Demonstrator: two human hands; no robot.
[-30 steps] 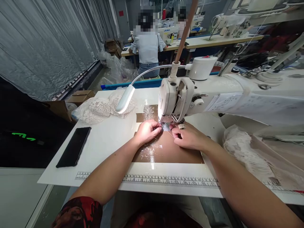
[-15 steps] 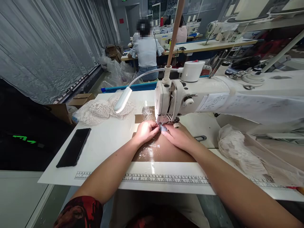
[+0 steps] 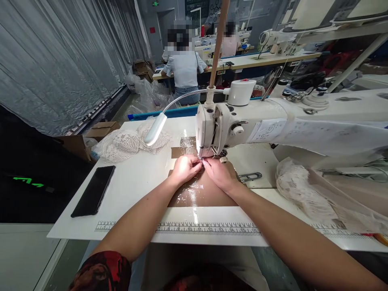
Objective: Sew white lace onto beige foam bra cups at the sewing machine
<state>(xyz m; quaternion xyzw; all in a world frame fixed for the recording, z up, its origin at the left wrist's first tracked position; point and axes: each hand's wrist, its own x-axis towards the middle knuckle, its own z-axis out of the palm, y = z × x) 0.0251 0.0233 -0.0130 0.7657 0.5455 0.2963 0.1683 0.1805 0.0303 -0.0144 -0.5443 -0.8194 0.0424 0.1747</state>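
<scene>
Under the head of the white sewing machine [image 3: 209, 125], my left hand [image 3: 186, 167] and my right hand [image 3: 220, 171] meet with their fingertips close together. Thumb and fingers of my left hand are pinched just in front of the presser foot area. My right hand is also closed, its thumb and forefinger nearly touching the left fingertips. Whatever lies between them is small and mostly hidden by the fingers. Both hands rest over a brown taped sheet [image 3: 209, 196] on the white table [image 3: 136, 182].
A black phone [image 3: 93, 190] and white lace cups [image 3: 117, 144] lie on the left. A lamp [image 3: 155, 129] hangs beside the machine head. Pale lace fabric [image 3: 303, 190] and a slotted metal piece [image 3: 251, 177] are on the right. A person [image 3: 183, 68] sits ahead.
My right hand has moved left, its fingertips now against my left ones. A small grey-blue piece that showed between the hands is now covered. The view has shifted slightly.
</scene>
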